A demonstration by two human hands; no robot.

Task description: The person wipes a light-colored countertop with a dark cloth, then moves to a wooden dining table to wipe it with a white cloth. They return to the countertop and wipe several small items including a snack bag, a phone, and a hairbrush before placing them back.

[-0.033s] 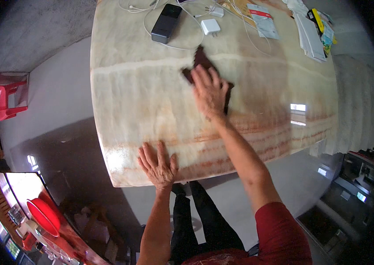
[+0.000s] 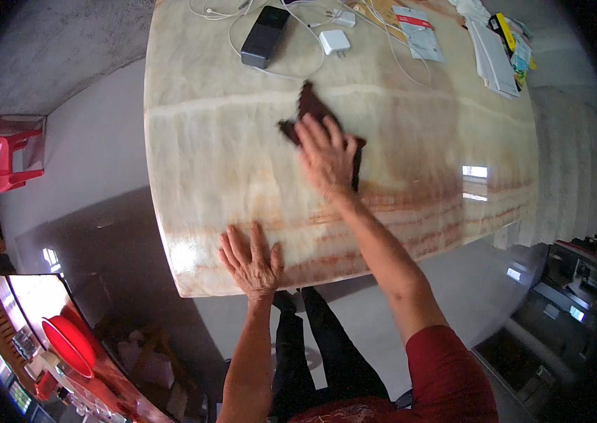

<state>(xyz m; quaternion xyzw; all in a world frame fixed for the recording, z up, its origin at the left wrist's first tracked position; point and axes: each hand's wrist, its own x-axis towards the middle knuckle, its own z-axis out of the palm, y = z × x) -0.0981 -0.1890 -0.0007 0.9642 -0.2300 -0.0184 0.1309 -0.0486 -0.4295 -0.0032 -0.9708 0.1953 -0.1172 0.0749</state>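
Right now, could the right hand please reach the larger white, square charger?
Probably yes: the charger lies beyond the right hand and dark brown cloth; only a thin white cable skirts the way.

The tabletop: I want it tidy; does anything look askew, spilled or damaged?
No spill or damage stands out. Untidiest are the white cables, sprawled in loose loops near the black device at the far side, rather than coiled.

dark-brown zigzag-edged cloth [image 2: 314, 104] | cream polished table [image 2: 206, 162], rusty-orange streaked bands | black oblong device [image 2: 264, 37] | red plastic chair [image 2: 6, 154]
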